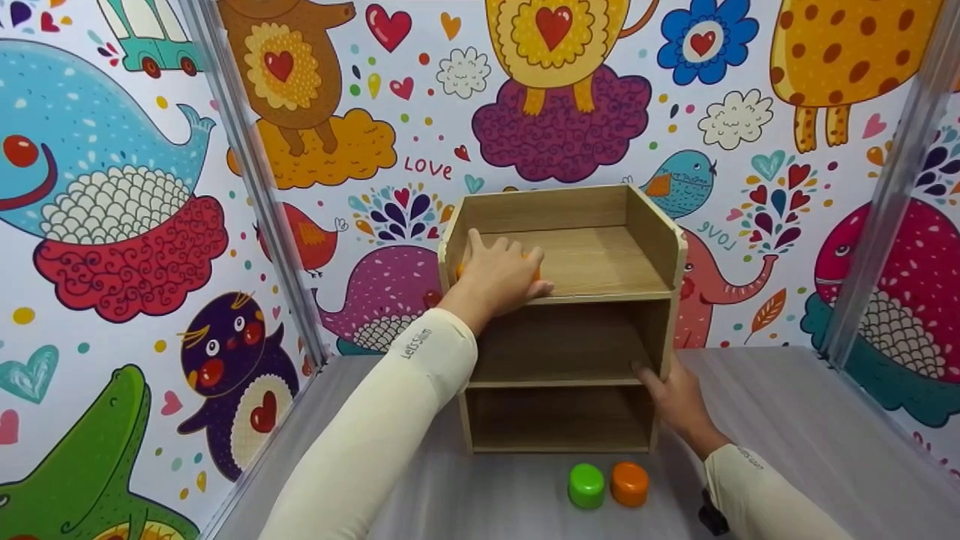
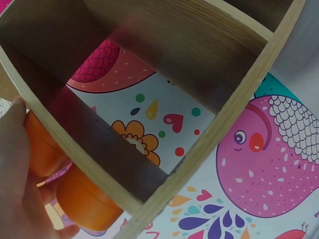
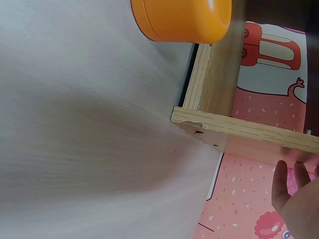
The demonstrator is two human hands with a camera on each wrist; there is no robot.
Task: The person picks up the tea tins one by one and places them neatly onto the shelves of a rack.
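A small three-level wooden shelf [image 1: 570, 296] stands upright against the far wall. Over the left part of its top level, my left hand [image 1: 499, 270] grips two short orange plastic cylinders, mostly covered from above. The left wrist view shows one orange cylinder [image 2: 87, 199] and the other orange cylinder [image 2: 44, 147] side by side against the fingers. Lower down, my right hand [image 1: 681, 397] holds the shelf's right side panel [image 1: 666, 341], thumb at the front edge and fingers along the outside. Those fingers [image 3: 280, 184] touch the panel in the right wrist view.
On the grey table [image 1: 757, 420], a green plastic cylinder [image 1: 586, 485] and an orange one [image 1: 629, 484] stand close together before the shelf's base. Patterned wall panels [image 1: 420, 150] enclose the back and sides, joined by metal posts [image 1: 262, 176].
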